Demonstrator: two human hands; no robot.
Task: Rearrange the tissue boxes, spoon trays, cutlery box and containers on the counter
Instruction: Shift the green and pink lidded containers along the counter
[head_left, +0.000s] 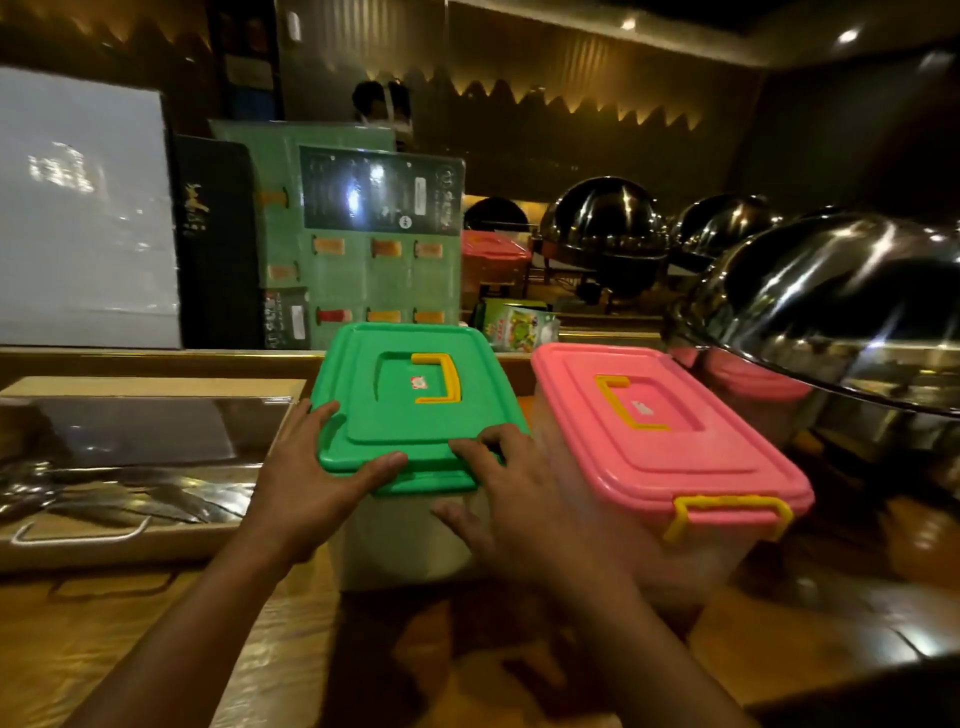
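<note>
The left hand (306, 483) rests, fingers spread, on the near-left corner of the green-lidded container (395, 415). The right hand (511, 493) grips its front rim, fingers curled.

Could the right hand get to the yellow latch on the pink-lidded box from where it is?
Probably yes. The right hand holds the green-lidded box right beside the pink-lidded box, and the yellow latch faces the person with nothing in front of it.
</note>
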